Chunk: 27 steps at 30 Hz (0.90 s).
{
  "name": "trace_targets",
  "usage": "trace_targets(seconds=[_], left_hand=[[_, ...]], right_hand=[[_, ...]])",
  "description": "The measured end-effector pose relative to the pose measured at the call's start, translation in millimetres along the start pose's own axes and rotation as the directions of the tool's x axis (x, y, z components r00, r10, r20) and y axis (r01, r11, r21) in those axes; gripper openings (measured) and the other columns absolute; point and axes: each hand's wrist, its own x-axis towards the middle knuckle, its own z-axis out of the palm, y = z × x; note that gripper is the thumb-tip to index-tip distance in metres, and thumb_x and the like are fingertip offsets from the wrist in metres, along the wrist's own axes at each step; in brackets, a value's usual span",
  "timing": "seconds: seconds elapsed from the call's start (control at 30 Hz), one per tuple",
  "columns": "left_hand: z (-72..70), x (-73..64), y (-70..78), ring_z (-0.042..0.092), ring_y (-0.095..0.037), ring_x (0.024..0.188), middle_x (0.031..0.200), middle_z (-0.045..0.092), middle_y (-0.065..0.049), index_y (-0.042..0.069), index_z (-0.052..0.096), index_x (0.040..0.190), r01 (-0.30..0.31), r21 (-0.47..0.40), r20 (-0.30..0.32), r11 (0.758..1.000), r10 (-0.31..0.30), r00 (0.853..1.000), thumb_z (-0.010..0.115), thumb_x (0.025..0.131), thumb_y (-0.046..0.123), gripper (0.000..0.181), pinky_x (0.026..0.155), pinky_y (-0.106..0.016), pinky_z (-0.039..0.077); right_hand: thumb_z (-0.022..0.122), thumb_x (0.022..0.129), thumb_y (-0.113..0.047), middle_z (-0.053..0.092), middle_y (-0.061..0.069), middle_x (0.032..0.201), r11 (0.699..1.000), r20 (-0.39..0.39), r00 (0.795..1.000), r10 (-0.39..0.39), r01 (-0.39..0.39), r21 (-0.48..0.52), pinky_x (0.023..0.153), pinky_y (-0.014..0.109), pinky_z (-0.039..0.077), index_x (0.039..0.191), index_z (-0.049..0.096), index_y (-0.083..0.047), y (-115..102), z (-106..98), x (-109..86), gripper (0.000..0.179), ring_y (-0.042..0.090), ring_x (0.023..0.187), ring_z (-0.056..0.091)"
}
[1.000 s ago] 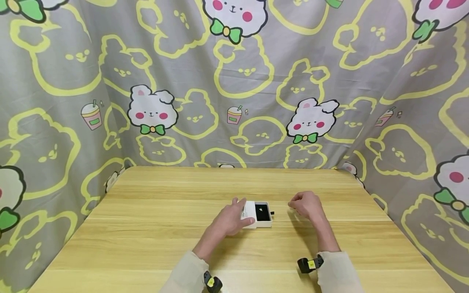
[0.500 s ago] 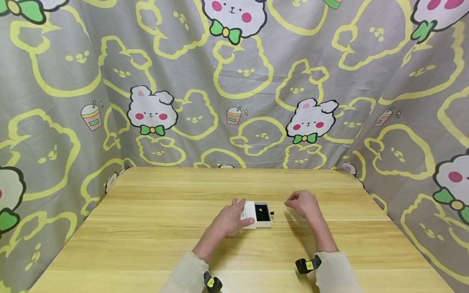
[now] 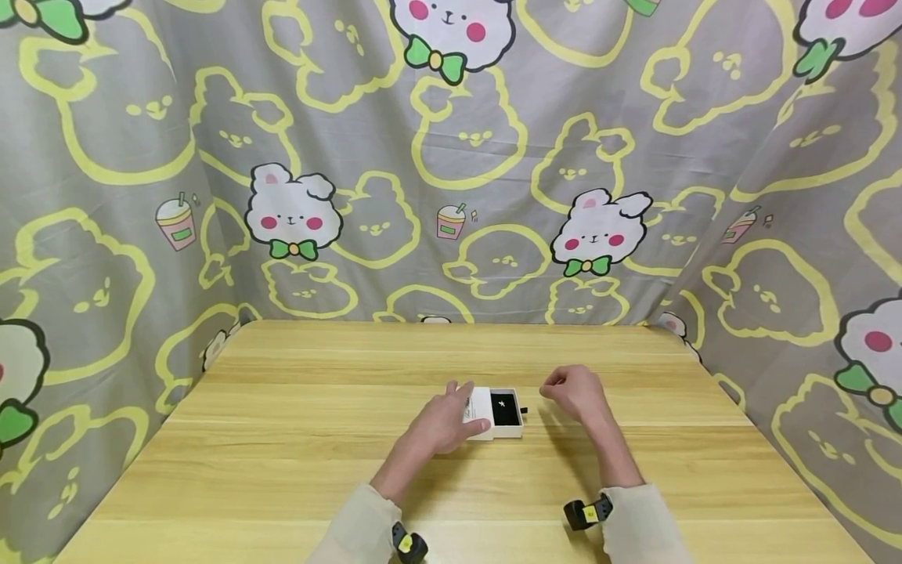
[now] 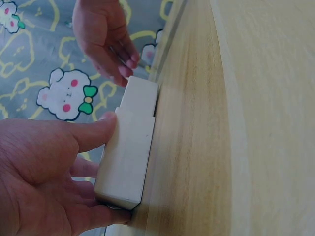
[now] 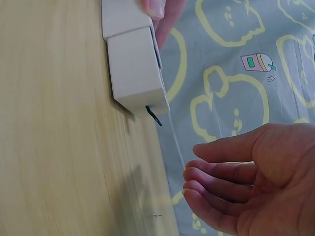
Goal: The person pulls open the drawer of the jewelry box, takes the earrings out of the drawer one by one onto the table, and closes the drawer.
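Note:
A small white sliding gift box [image 3: 481,403] lies on the table, its inner tray [image 3: 514,430] partly out. A star-shaped ornament [image 3: 502,403] sits on the black insert in the tray. My left hand [image 3: 440,423] grips the sleeve of the box, thumb on the near side and fingers round the far side. To the right, apart from the tray, my right hand [image 3: 578,393] is above the table, thumb and fingertips drawn together. Left of its fingers in the right wrist view shows a tiny thin ornament [image 5: 156,216], which seems to hang from them; the link is too fine to see.
A short black ribbon tab [image 3: 524,410] sticks out of the tray's right end. The wooden table [image 3: 317,439] ends at a patterned cloth curtain [image 3: 380,258], which also lines both sides. Black camera straps [image 3: 588,513] circle the wrists.
My right hand has moved a little left, towards the tray, with its fingertips still drawn together. The left hand and the box have stayed where they were.

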Motion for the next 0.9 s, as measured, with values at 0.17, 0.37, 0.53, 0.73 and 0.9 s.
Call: trace_targets(seconds=[0.17,0.37,0.53,0.73,0.9], left_hand=[[-0.4,-0.4,0.5,0.044,-0.053,0.137,0.162,0.030,-0.028,0.006,0.036,0.157,0.000,-0.001,0.000,1.000,0.000,1.000,0.069,0.095,0.044,0.080,0.110,-0.062,0.040],[-0.4,0.6,0.9,0.045,-0.053,0.136,0.161,0.030,-0.028,0.005,0.036,0.157,-0.002,0.007,0.005,1.000,0.002,1.000,0.068,0.096,0.043,0.079,0.109,-0.061,0.041],[-1.7,0.9,2.1,0.046,-0.053,0.136,0.161,0.030,-0.029,0.005,0.037,0.156,0.001,0.002,0.007,1.000,-0.001,1.000,0.069,0.096,0.043,0.078,0.109,-0.061,0.042],[-2.1,-0.2,2.0,0.045,-0.053,0.137,0.161,0.030,-0.028,0.006,0.037,0.157,0.002,-0.001,0.007,1.000,-0.002,1.000,0.069,0.096,0.043,0.079,0.110,-0.061,0.041],[-2.0,-0.2,1.7,0.045,-0.053,0.137,0.161,0.030,-0.028,0.005,0.037,0.157,-0.003,0.000,0.005,1.000,0.003,1.000,0.069,0.096,0.043,0.078,0.110,-0.061,0.041]], right_hand=[[0.072,0.085,-0.013,0.074,0.007,0.083,1.000,0.004,1.000,-0.001,0.001,0.010,0.069,0.034,0.049,0.088,0.076,-0.004,-3,4,0.7,0.010,0.020,0.075,0.063],[0.072,0.084,-0.013,0.074,0.006,0.082,1.000,0.005,1.000,-0.007,0.007,0.010,0.070,0.035,0.051,0.088,0.077,-0.005,-8,6,0.6,0.010,0.020,0.075,0.064],[0.073,0.084,-0.012,0.074,0.005,0.082,1.000,-0.007,1.000,-0.019,0.019,0.007,0.071,0.037,0.052,0.087,0.076,-0.005,-11,8,-0.3,0.009,0.020,0.075,0.064],[0.074,0.084,-0.011,0.073,0.005,0.080,1.000,-0.003,1.000,-0.024,0.024,0.018,0.068,0.034,0.051,0.086,0.076,-0.005,-15,14,0.8,0.007,0.018,0.072,0.063],[0.074,0.084,-0.010,0.072,0.005,0.078,0.999,0.003,1.000,-0.018,0.018,0.031,0.066,0.033,0.051,0.086,0.076,-0.005,-19,17,-0.4,0.006,0.017,0.070,0.063]])
